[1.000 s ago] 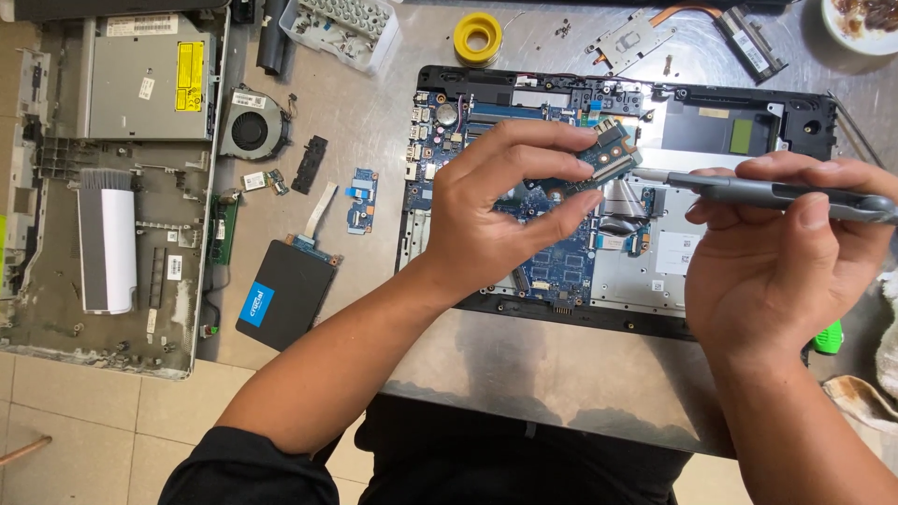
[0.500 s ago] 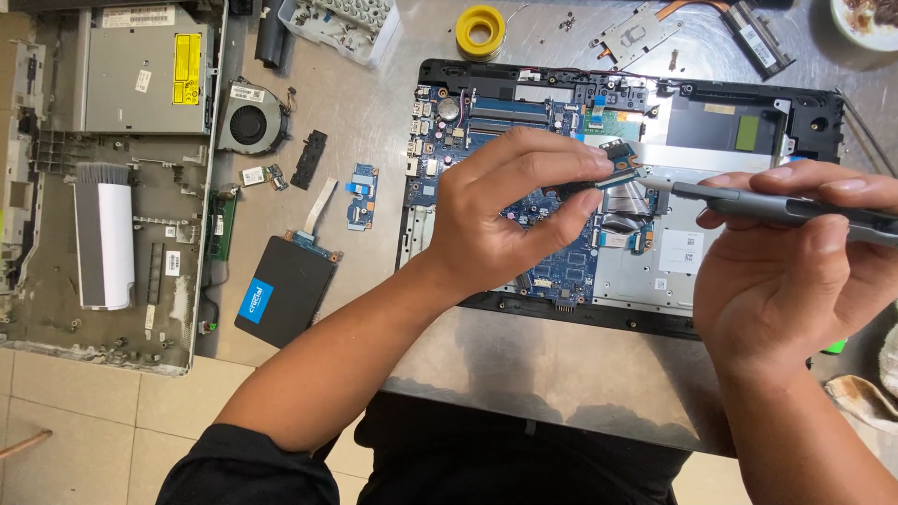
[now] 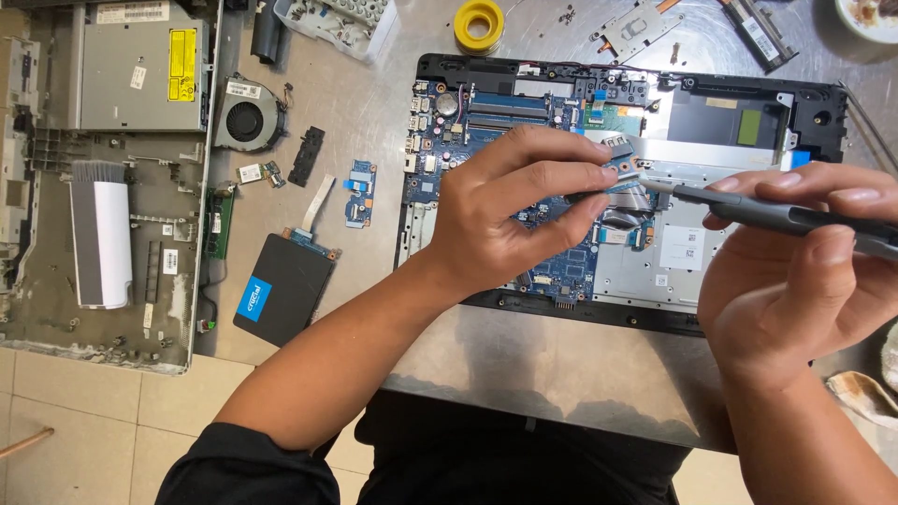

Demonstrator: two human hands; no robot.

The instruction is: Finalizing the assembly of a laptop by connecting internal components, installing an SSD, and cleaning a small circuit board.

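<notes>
Probably fragile: blue circuit board (image 3: 486, 168) inside opened laptop (image 3: 748, 103), twelve o'clock on surface (image 3: 524, 365). Left hand (image 3: 510, 210) pinching small part; right hand (image 3: 795, 281) gripping screwdriver (image 3: 776, 213). Best held by edges.

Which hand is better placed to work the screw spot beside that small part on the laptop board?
Right, probably. The right hand holds the grey screwdriver, its tip at the spot, while the left hand pinches the small part over the board.
</notes>
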